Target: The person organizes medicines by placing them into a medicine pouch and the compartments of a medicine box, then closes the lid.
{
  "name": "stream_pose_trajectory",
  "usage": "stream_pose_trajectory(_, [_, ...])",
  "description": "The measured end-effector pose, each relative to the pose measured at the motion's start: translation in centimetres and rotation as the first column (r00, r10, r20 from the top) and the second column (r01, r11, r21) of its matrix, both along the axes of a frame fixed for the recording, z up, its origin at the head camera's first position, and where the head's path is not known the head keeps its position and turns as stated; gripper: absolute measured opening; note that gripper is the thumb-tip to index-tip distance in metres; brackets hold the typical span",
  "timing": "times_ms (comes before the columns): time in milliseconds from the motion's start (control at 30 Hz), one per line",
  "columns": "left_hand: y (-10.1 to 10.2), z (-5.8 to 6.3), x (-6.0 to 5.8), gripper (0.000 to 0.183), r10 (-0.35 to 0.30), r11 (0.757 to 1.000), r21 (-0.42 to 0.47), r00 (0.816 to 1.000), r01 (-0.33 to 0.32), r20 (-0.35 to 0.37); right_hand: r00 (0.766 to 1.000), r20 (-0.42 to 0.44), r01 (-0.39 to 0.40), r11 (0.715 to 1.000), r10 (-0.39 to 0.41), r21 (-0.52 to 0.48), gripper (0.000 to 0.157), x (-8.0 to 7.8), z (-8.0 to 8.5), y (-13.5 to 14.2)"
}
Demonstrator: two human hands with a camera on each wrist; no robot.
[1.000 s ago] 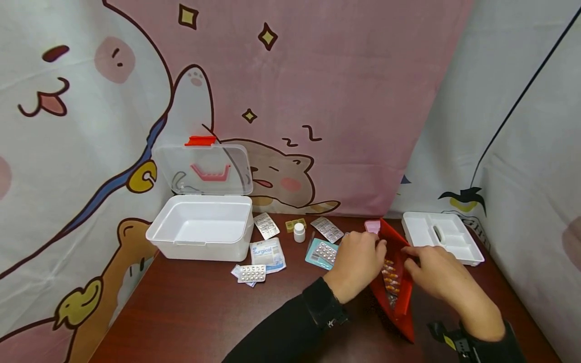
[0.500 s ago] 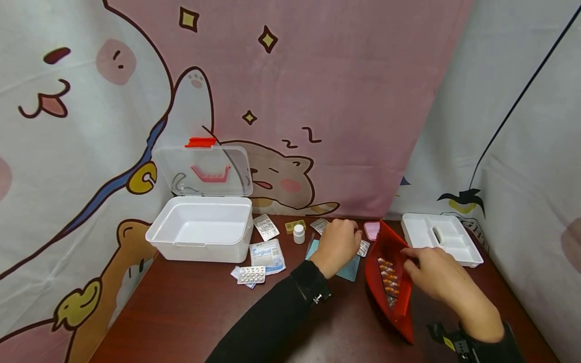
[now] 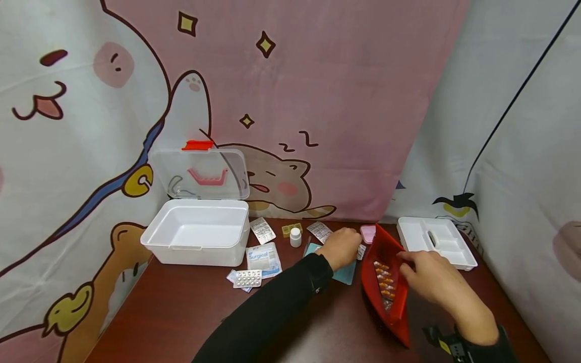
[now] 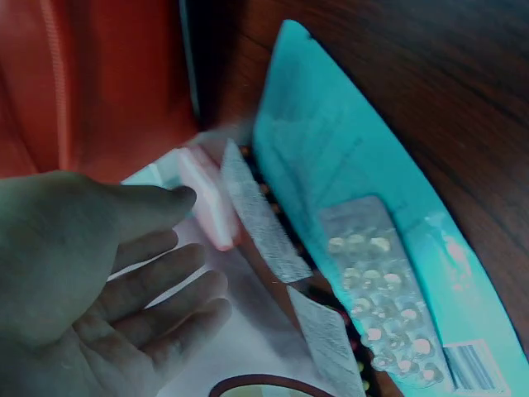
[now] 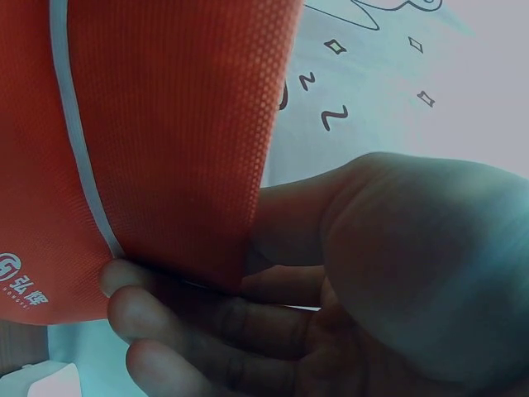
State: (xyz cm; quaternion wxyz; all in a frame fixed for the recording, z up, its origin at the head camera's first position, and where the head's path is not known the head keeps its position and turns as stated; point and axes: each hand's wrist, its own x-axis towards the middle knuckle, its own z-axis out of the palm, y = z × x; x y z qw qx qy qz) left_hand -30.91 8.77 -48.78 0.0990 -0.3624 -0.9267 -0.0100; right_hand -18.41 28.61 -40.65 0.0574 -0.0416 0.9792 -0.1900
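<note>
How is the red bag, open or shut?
The red bag is open: its mouth gapes, and a pack of orange pills shows inside.

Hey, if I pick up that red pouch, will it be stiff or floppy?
The red pouch will probably bend rather than stay rigid, since its wall looks like woven fabric in the right wrist view. It may not collapse, as its sides bow apart around the open mouth. The capsule pack inside could slide out if tipped, because that mouth gapes.

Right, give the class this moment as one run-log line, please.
right hand: grips red pouch | left hand: holding nothing, near teal packet | capsule blister pack: inside red pouch | white box: lid raised
</note>
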Motion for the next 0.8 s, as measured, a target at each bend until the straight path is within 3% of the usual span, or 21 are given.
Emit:
stream_pose_trajectory(200, [0.3,-1.3,-0.8,0.012,0.019,0.999,-0.025,1.0,-0.02,-0.003,0.999,-0.041,-0.021,1.0,0.022,0.004,0.044,-0.1,0.1,-0.1])
stream_pose_trajectory(367, [0.5,-1.6,-0.8,0.012,0.025,0.998,-0.064,1.0,-0.026,-0.012,0.996,-0.081,-0.036,0.999,0.038,0.019,0.041,-0.1,0.2,0.0])
stream_pose_trajectory(800, [1.0,-2.1,-0.7,0.015,0.016,0.988,-0.153,0.999,-0.01,0.036,0.999,-0.033,-0.016,1.0,0.016,0.004,0.043,-0.1,-0.2,-0.1])
